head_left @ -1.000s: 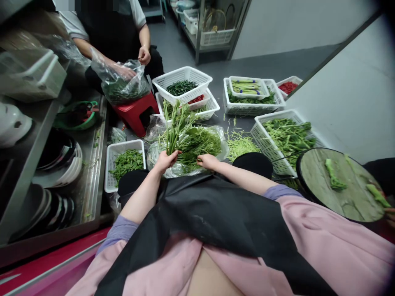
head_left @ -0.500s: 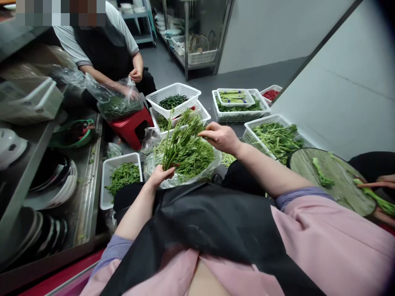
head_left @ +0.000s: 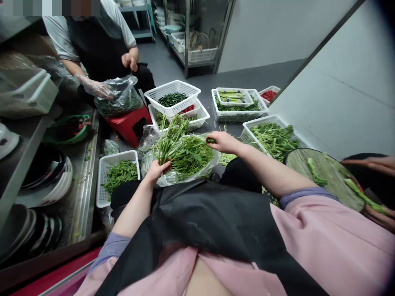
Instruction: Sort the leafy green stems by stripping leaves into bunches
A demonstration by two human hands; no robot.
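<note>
My left hand [head_left: 156, 172] is closed around the lower stems of a bunch of leafy green vegetable stems [head_left: 168, 142], held upright with the leaves at the top. Right of the bunch, my right hand [head_left: 227, 142] has its fingers curled together, with a small bit of green showing between them. Below and between both hands lies a heap of the same greens [head_left: 196, 154] in an open clear plastic bag [head_left: 173, 180]. The bunch overlaps the heap's left side, and my right hand is just above the bag's right edge.
Left of the bag stands a white basket of leaves [head_left: 100, 185]. Beyond are a stacked basket of green chillies [head_left: 173, 98] and a red stool [head_left: 126, 125]. On the right are a basket of greens [head_left: 274, 137], a round board [head_left: 327, 181] and another person's hands.
My right hand has drawn away from the bunch's leafy top, slightly right and down. My left hand keeps hold of the bunch. The co-worker opposite has shifted a hand leftward in the bag.
</note>
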